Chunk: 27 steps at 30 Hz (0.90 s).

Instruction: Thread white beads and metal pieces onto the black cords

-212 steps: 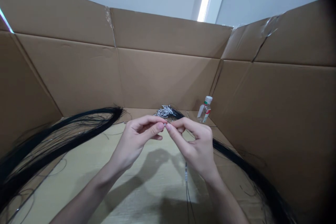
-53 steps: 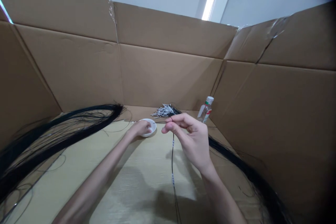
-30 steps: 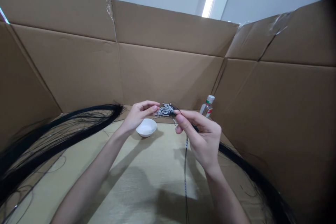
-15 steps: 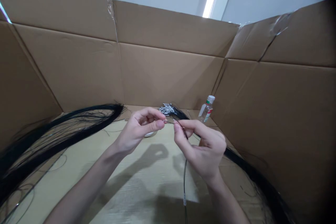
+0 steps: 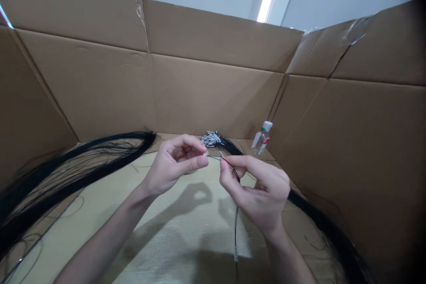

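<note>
Near the middle of the view my left hand [image 5: 163, 166] pinches a tiny white tube-like piece [image 5: 206, 154] between thumb and forefinger. From it a thin dark wire [image 5: 213, 157] runs across the short gap to my right hand [image 5: 261, 188], whose thumb and forefinger are closed on the wire. The wire bends back over the right fingers and hangs below that hand as dark strands [image 5: 236, 226]. A small pale sleeve with faint dark marks [image 5: 236, 254] sits around these strands. Whether the wire's tip is inside the white piece is too small to tell.
A bundle of black wires [image 5: 133, 159] loops along the left. Another black bundle [image 5: 319, 217] curves along the right, with white-tipped ends [image 5: 212, 139] at the back. A clear bottle with a white cap [image 5: 261, 140] stands back right. Cardboard walls [image 5: 216, 97] surround the pale work surface [image 5: 159, 239].
My hands have drawn slightly apart, the right one a little right and down. The white piece now shows clearly at my left fingertips. The hanging strands have shifted slightly right.
</note>
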{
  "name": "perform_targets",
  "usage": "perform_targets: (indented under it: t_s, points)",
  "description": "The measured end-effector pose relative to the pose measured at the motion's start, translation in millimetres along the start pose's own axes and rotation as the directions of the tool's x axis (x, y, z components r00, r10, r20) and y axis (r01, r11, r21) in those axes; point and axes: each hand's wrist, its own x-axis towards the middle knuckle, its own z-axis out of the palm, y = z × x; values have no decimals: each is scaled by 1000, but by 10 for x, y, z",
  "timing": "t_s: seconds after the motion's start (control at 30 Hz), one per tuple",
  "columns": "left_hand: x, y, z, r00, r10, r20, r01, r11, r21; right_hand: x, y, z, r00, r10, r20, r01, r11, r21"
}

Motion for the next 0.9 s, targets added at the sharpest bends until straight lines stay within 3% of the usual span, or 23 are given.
perform_targets:
  t_s: [0.17, 0.57, 0.73, 0.9]
  points:
    - [0, -26, -19, 998, 56, 41, -55, 998, -21, 13, -7, -2, 999, -34, -17, 34, 999, -4]
    - [-2, -43, -22, 997, 53, 48, -48, 993, -113, 12, -1, 1, 997, -71, -12, 70, 997, -13]
    - [-3, -81, 5, 998, 4, 60, 8, 981, -195, 6, -6, 17, 997, -79, -21, 79, 997, -12]
    - [12, -136, 35, 993, -116, 32, 120, 927, -354, 11, -4, -8, 991, -117, -63, 115, 992, -44]
